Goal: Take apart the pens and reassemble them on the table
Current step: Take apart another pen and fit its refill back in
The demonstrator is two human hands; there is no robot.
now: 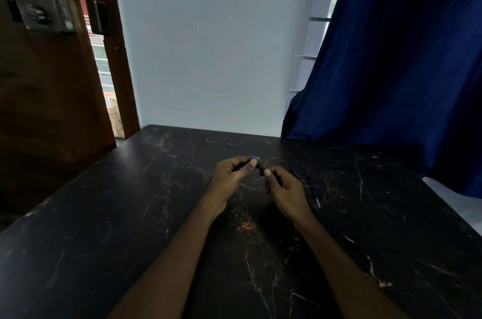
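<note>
Left hand (230, 175) and right hand (288, 189) both pinch the dark pen (260, 168) between them. Yank it and small bits could vanish on this dark bench (156, 214).

Over the table (130, 214), passage is left open across its left half. On its right half a thin refill (313, 189) is laid in the way. Its far edge is closed off by the wall (208, 57), its far right corner crowded by the curtain (391, 70).
</note>
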